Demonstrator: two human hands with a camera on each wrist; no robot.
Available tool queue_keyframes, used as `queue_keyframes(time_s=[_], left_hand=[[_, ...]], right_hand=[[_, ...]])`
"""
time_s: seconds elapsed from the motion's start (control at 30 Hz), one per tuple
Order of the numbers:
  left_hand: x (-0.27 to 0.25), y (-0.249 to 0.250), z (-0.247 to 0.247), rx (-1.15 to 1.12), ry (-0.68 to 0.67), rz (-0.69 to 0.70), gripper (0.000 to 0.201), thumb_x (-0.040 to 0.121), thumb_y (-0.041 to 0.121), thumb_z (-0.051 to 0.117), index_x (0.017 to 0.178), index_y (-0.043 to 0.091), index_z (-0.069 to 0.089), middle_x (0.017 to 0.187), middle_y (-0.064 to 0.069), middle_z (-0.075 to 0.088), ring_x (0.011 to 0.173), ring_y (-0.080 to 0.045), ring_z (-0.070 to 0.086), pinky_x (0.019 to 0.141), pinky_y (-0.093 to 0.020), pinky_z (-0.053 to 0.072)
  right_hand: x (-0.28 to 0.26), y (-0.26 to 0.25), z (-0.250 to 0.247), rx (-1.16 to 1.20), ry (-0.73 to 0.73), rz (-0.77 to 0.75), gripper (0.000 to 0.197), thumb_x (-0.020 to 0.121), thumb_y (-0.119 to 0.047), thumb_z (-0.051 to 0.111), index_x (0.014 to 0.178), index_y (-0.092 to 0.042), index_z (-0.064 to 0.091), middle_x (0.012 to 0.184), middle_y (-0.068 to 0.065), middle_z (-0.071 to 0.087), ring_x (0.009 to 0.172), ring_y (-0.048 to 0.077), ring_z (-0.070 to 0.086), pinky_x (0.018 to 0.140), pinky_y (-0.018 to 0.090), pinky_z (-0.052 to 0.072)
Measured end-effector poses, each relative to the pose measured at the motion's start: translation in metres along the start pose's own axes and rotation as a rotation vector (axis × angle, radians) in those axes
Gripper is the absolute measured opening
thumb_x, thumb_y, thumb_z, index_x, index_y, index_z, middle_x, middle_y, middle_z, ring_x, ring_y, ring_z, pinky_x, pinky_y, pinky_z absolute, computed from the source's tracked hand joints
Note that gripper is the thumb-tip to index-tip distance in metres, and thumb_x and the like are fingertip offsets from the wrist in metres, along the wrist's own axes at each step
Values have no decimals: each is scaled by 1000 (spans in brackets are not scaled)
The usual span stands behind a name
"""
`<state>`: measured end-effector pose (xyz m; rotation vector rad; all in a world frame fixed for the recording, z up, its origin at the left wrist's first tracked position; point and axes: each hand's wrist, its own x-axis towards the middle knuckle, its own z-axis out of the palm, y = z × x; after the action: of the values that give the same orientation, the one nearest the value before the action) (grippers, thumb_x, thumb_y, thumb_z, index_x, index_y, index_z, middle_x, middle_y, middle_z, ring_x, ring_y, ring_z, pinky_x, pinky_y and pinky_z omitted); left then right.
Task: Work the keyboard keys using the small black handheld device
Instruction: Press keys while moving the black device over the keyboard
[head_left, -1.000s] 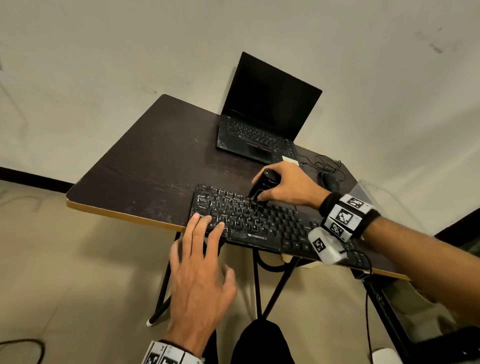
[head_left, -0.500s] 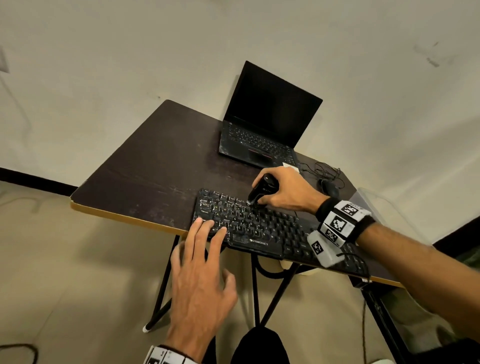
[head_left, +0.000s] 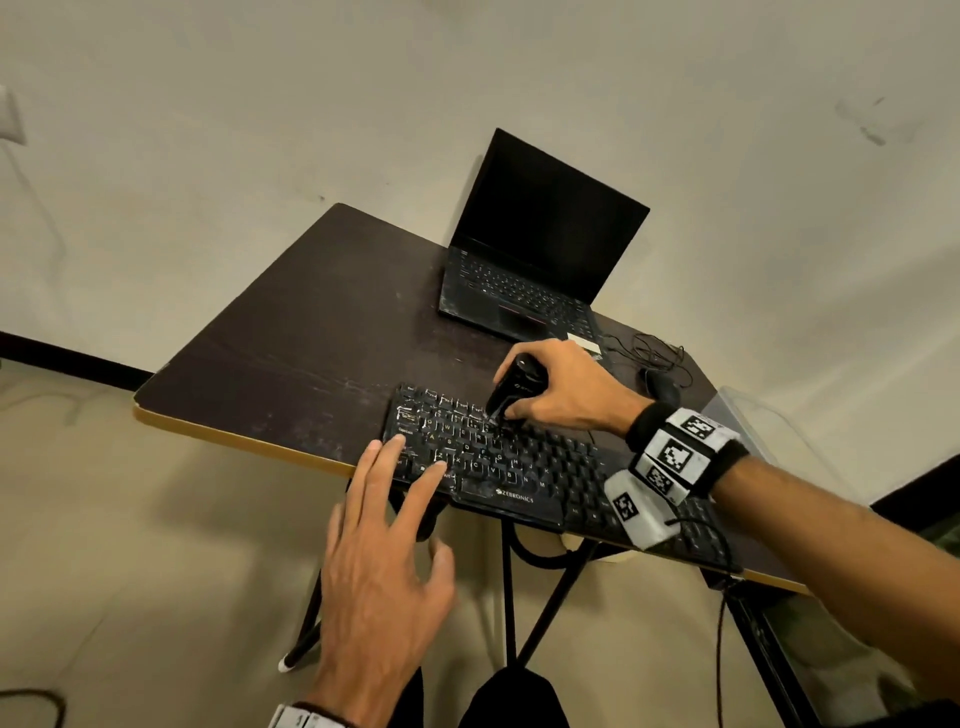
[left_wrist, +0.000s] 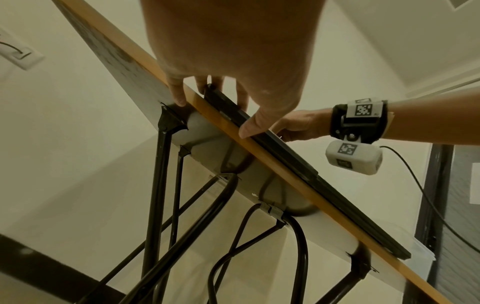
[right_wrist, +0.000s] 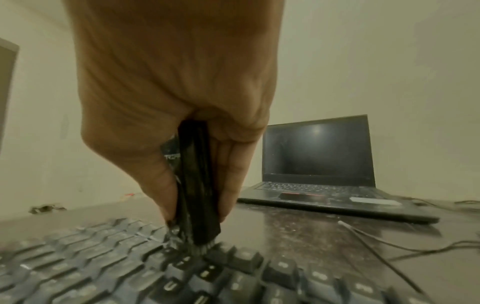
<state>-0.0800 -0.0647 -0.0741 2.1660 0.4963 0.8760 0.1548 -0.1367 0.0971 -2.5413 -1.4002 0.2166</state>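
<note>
A black keyboard (head_left: 524, 467) lies along the near edge of a dark table (head_left: 311, 338). My right hand (head_left: 561, 384) grips a small black handheld device (head_left: 511, 389), tip down on the upper key rows. The right wrist view shows the device (right_wrist: 194, 197) pinched between thumb and fingers, its tip touching the keys (right_wrist: 187, 248). My left hand (head_left: 384, 525) lies with straight fingers on the keyboard's left end. In the left wrist view the fingers (left_wrist: 179, 96) reach over the table edge and the keyboard (left_wrist: 272, 142).
An open black laptop (head_left: 530, 260) with a dark screen stands at the back of the table. A mouse (head_left: 660, 387) and loose cable (head_left: 654, 353) lie to the right. A clear plastic box (head_left: 748, 421) sits beyond the right edge. Black folding legs (left_wrist: 161, 185) stand beneath.
The device's tip has shifted slightly along the upper key rows. My left hand stays on the keyboard's left end, fingers a little more spread. The head view has tilted.
</note>
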Motion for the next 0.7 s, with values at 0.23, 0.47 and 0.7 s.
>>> queue_keyframes(time_s=[0.23,0.47,0.7], left_hand=[[0,0,2,-16,2,0,83,70,11,83,147,29,59,172,3,28,162,-20,20,111,-63,46],[-2,3,2,-16,5,-14,83,70,9,83,147,29,59,173,3,28,162,-20,20,116,-60,42],[-2,5,1,-1,-5,-20,87,68,9,83,148,31,57,172,2,29,162,-22,22,111,-64,46]], right_hand=[[6,0,1,-21,29,24,33,80,-18,91,108,-24,75,102,-8,79,96,8,76,92,37,64],[9,0,0,17,31,39,32,80,-18,91,107,-22,75,99,-8,80,93,6,76,90,35,65],[8,4,0,17,15,54,33,79,-21,93,106,-26,75,101,-7,80,95,9,77,92,42,65]])
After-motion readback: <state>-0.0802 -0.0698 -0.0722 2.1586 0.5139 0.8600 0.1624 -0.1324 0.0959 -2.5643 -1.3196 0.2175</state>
